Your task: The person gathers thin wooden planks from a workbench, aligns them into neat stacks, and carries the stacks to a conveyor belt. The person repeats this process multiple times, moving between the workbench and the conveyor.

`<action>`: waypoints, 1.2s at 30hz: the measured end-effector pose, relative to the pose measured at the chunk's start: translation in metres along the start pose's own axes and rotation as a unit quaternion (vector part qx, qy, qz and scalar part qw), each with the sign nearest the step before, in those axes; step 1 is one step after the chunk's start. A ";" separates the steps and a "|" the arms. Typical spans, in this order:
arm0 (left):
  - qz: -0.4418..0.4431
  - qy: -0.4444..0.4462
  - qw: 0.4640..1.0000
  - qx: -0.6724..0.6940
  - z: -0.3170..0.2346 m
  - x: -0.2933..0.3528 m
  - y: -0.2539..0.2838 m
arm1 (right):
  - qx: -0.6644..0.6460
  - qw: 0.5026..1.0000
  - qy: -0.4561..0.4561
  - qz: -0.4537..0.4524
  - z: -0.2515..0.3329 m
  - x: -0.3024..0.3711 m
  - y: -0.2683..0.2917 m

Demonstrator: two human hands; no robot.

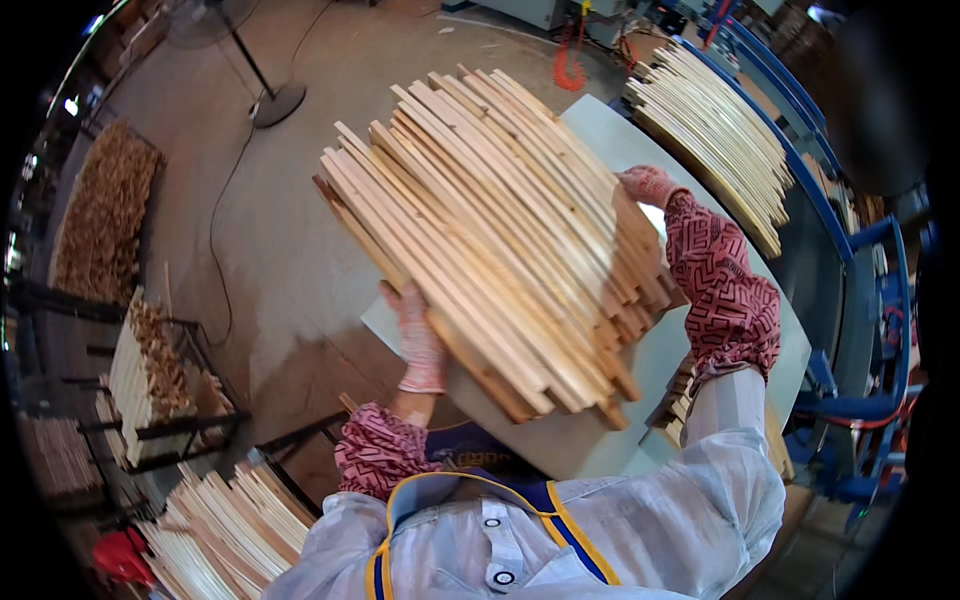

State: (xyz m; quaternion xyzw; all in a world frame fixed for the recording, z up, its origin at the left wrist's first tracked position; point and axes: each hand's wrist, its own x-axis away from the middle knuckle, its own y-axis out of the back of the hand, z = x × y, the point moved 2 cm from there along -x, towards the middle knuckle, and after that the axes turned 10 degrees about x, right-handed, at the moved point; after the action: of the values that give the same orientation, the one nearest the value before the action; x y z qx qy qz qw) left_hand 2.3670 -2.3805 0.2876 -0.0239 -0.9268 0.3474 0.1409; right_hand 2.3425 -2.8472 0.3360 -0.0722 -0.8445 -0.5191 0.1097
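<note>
A wide layer of pale wooden strips [490, 240], uneven at the ends, lies slantwise over a light grey tabletop [590, 120] in front of me. Its far left part juts past the table edge; whether it rests on the top or is lifted, I cannot tell. My left hand [418, 345], in a pinkish knit glove, grips the near left edge of the strips. At the opposite edge, my right hand [652, 187], gloved alike, presses and holds the right side, its fingertips partly hidden. Patterned red sleeve covers reach over both forearms.
Another stack of strips [710, 140] lies at the far right beside a blue metal frame [890, 240]. More strips [225, 520] sit at the lower left, near wood piles on a rack [190, 430]. A fan stand [278, 105] with a trailing cable is on the floor.
</note>
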 end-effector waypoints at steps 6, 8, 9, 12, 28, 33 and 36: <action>0.181 0.250 0.723 -0.618 -0.011 0.050 -0.007 | -0.260 0.889 -0.352 0.133 0.004 -0.037 0.082; 0.267 0.334 0.567 -0.704 -0.040 0.045 -0.021 | -0.207 0.913 -0.328 0.126 -0.003 -0.037 0.080; 0.297 0.353 0.542 -0.702 -0.054 0.040 -0.025 | -0.157 0.934 -0.292 0.131 0.003 -0.041 0.081; 0.425 0.351 0.528 -0.646 -0.083 -0.003 -0.011 | -0.062 0.949 -0.262 0.162 0.026 -0.053 0.101; 0.842 0.123 0.396 -0.345 -0.210 -0.257 -0.016 | -0.055 0.654 -0.752 0.068 0.205 -0.057 0.227; 0.869 0.257 0.300 -0.299 -0.247 -0.316 -0.060 | -0.077 0.186 -0.941 -0.274 0.378 0.114 0.185; 0.812 0.351 0.346 -0.313 -0.249 -0.371 -0.080 | -0.088 0.124 -0.973 -0.175 0.461 0.071 0.183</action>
State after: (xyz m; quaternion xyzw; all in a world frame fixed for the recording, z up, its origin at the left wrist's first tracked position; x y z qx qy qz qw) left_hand 2.7961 -2.3352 0.4280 -0.9269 -0.3603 -0.0635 0.0841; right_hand 2.2664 -2.3523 0.3102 -0.3757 -0.1784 -0.0877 -0.9052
